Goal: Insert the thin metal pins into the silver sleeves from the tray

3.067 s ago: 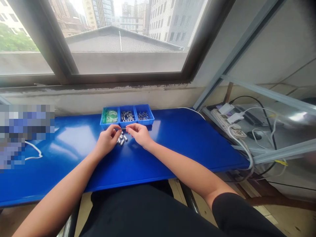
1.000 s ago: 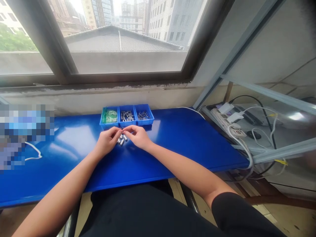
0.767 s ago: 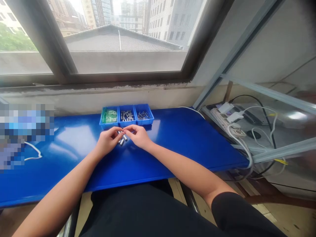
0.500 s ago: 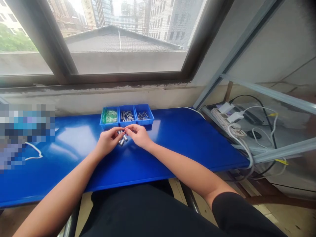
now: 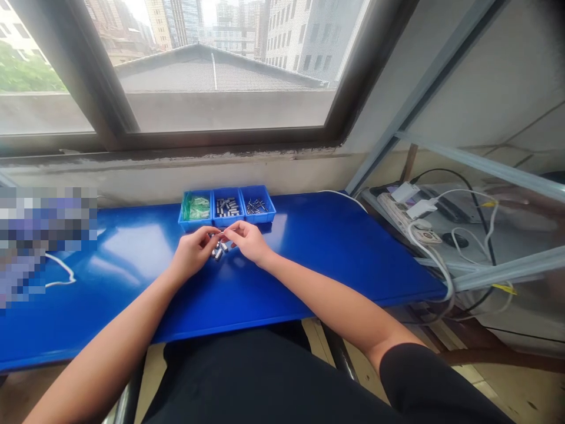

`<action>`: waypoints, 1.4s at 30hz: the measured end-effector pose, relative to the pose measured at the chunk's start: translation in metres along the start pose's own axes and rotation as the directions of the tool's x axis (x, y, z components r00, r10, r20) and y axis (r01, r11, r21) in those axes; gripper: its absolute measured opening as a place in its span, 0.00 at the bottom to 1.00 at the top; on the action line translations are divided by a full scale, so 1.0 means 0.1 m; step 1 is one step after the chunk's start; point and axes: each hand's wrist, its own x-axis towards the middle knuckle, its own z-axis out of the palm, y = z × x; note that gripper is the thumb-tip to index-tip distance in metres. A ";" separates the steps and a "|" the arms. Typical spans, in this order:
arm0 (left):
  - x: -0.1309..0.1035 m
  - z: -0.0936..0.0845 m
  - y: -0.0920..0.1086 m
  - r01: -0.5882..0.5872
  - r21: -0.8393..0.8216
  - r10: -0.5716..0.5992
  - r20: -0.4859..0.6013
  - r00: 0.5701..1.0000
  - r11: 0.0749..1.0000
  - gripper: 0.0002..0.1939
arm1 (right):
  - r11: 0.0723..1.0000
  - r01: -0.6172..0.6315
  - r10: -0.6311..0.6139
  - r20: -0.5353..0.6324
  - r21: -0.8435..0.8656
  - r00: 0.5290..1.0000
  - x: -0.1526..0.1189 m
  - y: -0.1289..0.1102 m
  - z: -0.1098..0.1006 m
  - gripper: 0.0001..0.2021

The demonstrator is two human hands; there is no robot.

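Note:
My left hand (image 5: 194,247) and my right hand (image 5: 248,240) meet fingertip to fingertip above the blue table, both closed in a pinch. Whatever they hold between them is too small and too covered by fingers to name. Several short silvery metal cylinders (image 5: 218,254) lie on the table just under the fingertips. Behind the hands stand three joined blue bins. The left bin (image 5: 189,225) has a green plastic bag (image 5: 194,207) with pale small pieces, the middle bin (image 5: 226,222) metal cylinders, and the right bin (image 5: 265,217) thin dark screw-like pins.
The blue table (image 5: 344,253) runs along a wall under a window. A white cable (image 5: 66,272) lies at left beside a blurred-out patch. At right, a metal frame (image 5: 485,277) borders a power strip (image 5: 410,218) with chargers and cables.
The fingers of my right hand have shifted slightly, with its lower fingers now showing more below the pinch. My left hand stays nearly in place.

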 end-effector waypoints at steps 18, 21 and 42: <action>0.00 -0.02 0.01 -0.012 -0.016 0.013 0.031 0.999 1.000 0.13 | 0.993 0.044 -0.043 0.011 -0.109 0.999 -0.01 0.00 0.00 0.23; 0.01 -0.03 0.01 0.000 0.024 0.000 0.004 1.000 1.000 0.15 | 0.993 0.081 -0.081 0.000 -0.084 0.997 -0.02 -0.01 0.01 0.17; 0.01 -0.02 0.02 0.026 -0.002 -0.026 0.002 1.000 1.000 0.13 | 0.990 0.053 -0.049 0.037 -0.134 0.998 -0.02 -0.01 0.00 0.23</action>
